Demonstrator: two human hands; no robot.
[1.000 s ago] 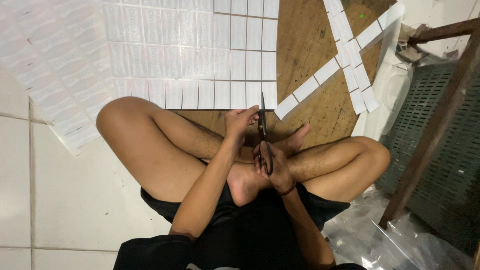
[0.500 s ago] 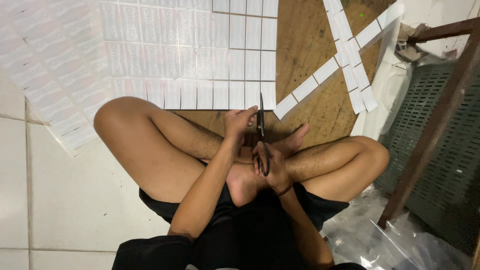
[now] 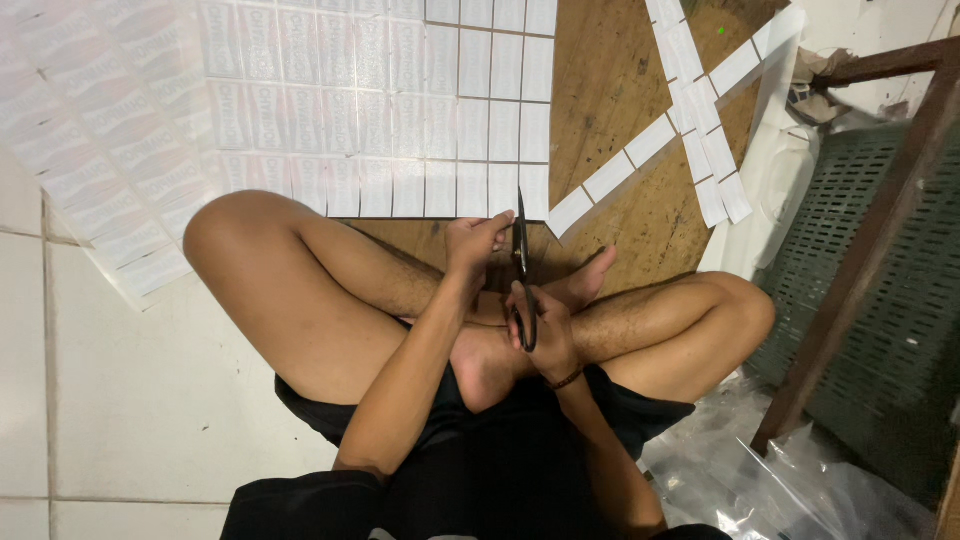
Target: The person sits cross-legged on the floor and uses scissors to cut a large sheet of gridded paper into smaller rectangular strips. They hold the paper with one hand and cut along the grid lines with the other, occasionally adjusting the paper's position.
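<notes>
You sit cross-legged on the floor, your right hand [image 3: 545, 335] closed through the handles of black scissors [image 3: 522, 268], blades pointing away from you at the near edge of the printed label sheet [image 3: 400, 120] on the wooden board [image 3: 610, 110]. Your left hand [image 3: 475, 243] pinches that sheet's edge just beside the blades, likely to keep the paper taut. Cut label strips [image 3: 690, 110] lie crossed to the right; beyond them, a green plastic crate [image 3: 880, 260], its contents not visible

Right hand [image 3: 545, 335] grips black scissors [image 3: 522, 265] at the label sheet [image 3: 400, 120]; left hand [image 3: 475, 243] holds its edge.
</notes>
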